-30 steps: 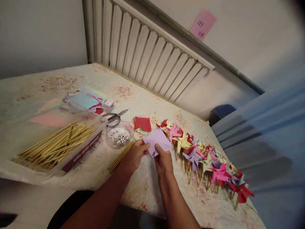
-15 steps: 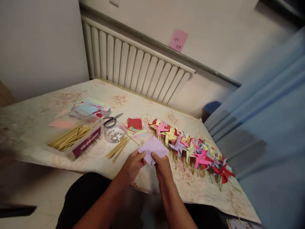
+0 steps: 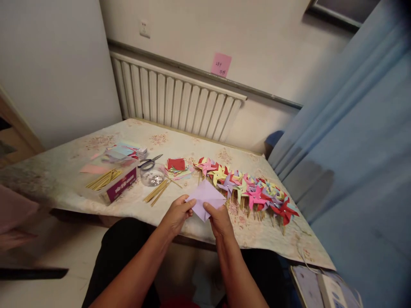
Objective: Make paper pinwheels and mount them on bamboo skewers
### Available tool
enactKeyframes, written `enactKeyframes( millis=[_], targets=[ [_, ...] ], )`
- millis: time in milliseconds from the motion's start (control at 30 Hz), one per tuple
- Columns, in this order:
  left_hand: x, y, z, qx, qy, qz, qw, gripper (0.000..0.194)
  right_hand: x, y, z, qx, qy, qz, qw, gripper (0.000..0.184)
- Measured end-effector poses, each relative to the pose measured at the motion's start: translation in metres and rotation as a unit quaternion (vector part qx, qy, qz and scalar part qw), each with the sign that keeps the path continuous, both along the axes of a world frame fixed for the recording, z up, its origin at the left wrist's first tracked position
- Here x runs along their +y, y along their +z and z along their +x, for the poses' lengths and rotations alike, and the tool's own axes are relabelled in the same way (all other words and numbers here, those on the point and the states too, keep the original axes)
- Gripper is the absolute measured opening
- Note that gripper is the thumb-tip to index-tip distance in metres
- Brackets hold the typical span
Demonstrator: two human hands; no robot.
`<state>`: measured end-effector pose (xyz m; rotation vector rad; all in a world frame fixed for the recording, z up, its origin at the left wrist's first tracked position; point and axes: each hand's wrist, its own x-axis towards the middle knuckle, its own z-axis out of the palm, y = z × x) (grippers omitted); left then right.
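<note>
A light purple paper square (image 3: 206, 197), turned corner-up, is held over the table's front edge. My left hand (image 3: 180, 212) pinches its left side, thumb on top. On its lower right side my right hand (image 3: 219, 218) grips it, the thumb pressed on the face. Just beyond the paper lie several loose bamboo sticks (image 3: 156, 191) and a clear round dish (image 3: 153, 176) of small shiny fasteners. A pile of cut paper with a red sheet (image 3: 176, 164) on top lies behind. To the right, many finished paper pinwheels (image 3: 256, 196) on sticks are lined up in rows.
Scissors (image 3: 150, 161) lie beside the dish. A clear plastic box (image 3: 122, 187) with more sticks stands at the left, stacked coloured paper (image 3: 122, 150) behind it. The floral tablecloth (image 3: 189, 147) reaches towards a radiator (image 3: 180, 100). A blue curtain (image 3: 356, 171) hangs at the right.
The view has shifted, so the wall and radiator sit lower and more level in the picture. Both hands keep hold of the purple paper. Something pink now shows at the left edge.
</note>
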<state>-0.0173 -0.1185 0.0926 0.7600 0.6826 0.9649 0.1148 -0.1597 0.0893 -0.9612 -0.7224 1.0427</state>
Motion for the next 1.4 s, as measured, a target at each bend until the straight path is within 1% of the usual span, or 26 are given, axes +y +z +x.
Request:
enactKeyframes(
  millis=[167, 367, 533, 700, 867, 933, 1067, 1200, 1400],
  targets=[
    [-0.012, 0.007, 0.002, 0.012, -0.023, 0.019, 0.999, 0.038, -0.012, 0.009, 0.005, 0.017, 0.005, 0.014, 1.0, 0.049],
    [-0.022, 0.013, 0.004, 0.0, -0.002, 0.055, 0.998, 0.034, -0.02, 0.013, 0.003, 0.05, 0.016, 0.037, 0.998, 0.046],
    [-0.029, 0.017, 0.0, 0.04, -0.007, 0.075, 0.996, 0.034, -0.024, 0.017, 0.002, 0.052, 0.009, 0.033, 0.998, 0.047],
    [-0.033, 0.018, -0.004, 0.074, 0.012, 0.096, 0.993, 0.028, -0.027, 0.02, 0.003, 0.05, 0.013, 0.035, 0.998, 0.042],
    [-0.035, 0.019, -0.003, 0.079, 0.028, 0.119, 0.989, 0.026, -0.029, 0.019, 0.003, 0.046, 0.006, 0.035, 0.998, 0.04],
    [-0.036, 0.021, -0.002, 0.07, 0.023, 0.12, 0.99, 0.026, -0.029, 0.02, 0.003, 0.049, 0.005, 0.033, 0.998, 0.041],
    [-0.037, 0.023, -0.001, 0.04, -0.004, 0.096, 0.995, 0.028, -0.03, 0.022, 0.003, 0.053, 0.011, 0.03, 0.998, 0.042],
    [-0.04, 0.02, 0.0, 0.053, -0.015, 0.09, 0.994, 0.029, -0.031, 0.023, 0.005, 0.039, -0.001, 0.036, 0.999, 0.045],
    [-0.036, 0.008, 0.003, 0.071, -0.002, 0.093, 0.993, 0.03, -0.031, 0.017, 0.006, 0.032, -0.005, 0.022, 0.999, 0.052]
  ],
)
